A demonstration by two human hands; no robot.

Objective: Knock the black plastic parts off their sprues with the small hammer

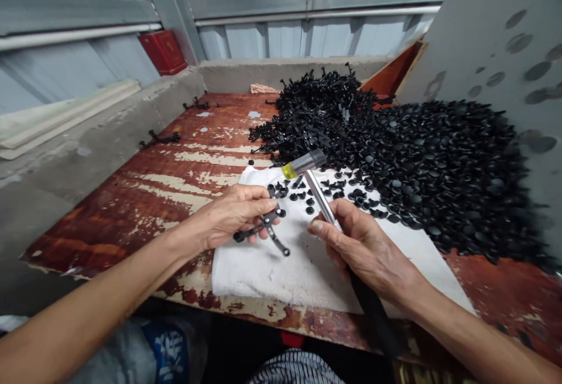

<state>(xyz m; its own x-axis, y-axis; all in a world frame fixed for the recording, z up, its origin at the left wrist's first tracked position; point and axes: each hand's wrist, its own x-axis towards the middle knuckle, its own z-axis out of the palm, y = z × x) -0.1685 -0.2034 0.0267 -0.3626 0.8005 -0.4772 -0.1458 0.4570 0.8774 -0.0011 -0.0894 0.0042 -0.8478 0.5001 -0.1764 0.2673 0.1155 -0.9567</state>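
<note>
The view is taken from a head-worn camera, faced forward and down, close above the left hand [232,217] and right hand [362,249] at a wooden tabletop [118,220].

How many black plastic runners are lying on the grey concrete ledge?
2. One black plastic runner sits toward the far end of the grey concrete ledge; the second runner lies nearer, along its edge. Small ones may be hidden.

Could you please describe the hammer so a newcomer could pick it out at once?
On the red-stained wooden board, a white cloth lies before a heap of black plastic pieces. Over the cloth, the right hand grips a hammer, the only thing with a yellow band and shiny metal shaft.
</note>
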